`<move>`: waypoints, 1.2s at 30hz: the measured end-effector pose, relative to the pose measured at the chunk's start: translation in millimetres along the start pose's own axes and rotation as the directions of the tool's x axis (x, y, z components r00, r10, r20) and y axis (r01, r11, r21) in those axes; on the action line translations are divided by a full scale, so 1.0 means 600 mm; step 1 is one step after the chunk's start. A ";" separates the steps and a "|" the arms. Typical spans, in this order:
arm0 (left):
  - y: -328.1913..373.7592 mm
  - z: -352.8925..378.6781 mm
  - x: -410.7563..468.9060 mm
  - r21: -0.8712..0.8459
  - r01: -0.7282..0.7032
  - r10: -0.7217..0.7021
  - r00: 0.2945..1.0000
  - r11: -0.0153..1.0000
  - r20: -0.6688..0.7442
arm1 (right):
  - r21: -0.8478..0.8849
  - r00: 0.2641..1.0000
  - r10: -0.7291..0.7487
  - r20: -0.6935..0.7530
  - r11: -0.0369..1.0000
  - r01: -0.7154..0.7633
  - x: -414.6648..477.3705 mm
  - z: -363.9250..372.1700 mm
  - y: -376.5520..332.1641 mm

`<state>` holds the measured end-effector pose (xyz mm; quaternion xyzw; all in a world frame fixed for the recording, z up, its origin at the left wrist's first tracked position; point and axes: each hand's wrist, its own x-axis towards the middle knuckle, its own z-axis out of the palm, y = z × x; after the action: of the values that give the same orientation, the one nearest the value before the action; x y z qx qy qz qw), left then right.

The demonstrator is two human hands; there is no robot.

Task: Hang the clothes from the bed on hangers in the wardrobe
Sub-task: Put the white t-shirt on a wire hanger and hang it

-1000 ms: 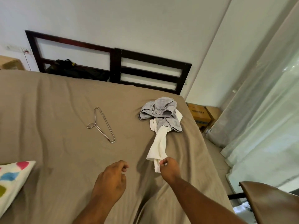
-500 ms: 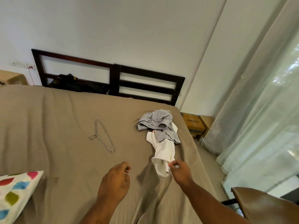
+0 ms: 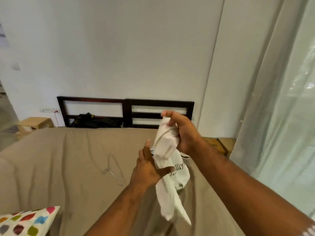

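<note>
Fingers (image 3: 170, 114) of right hand (image 3: 185, 133) pinch white garment (image 3: 167, 186); left hand (image 3: 146, 169) grips lower.

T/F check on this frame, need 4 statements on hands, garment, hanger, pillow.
1. The right hand grips the white cloth garment and holds it up above the tan bed sheet. True.
2. The thin metal wire hanger is threaded into the garment. False: it lies bare on the sheet, left of both hands.
3. The left hand holds the hanger. False: it is on the garment, below the right hand.
4. A white pillow with coloured dots lies at the near left corner of the view. True.
</note>
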<state>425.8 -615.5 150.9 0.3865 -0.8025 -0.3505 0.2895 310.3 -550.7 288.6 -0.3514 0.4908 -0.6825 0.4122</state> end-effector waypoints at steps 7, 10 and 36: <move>0.137 -0.060 -0.017 -0.079 -0.132 0.111 0.968 0.988 -0.223 | 0.293 0.960 -0.246 0.134 0.935 0.198 -0.061 -0.030 -0.162; 0.173 -0.096 -0.049 0.105 -0.178 0.198 0.956 0.978 -0.217 | 0.304 0.957 -0.277 0.083 0.922 0.240 -0.055 -0.063 -0.185; 0.011 -0.393 -0.084 0.407 -0.355 0.446 0.882 0.841 -0.152 | -0.649 0.724 -0.678 -0.129 0.610 0.455 -0.090 0.218 -0.164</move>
<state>623.0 -650.9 284.8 0.2957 -0.8756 -0.0755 0.3745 426.9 -534.2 414.7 -0.4655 0.5994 -0.6488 -0.0548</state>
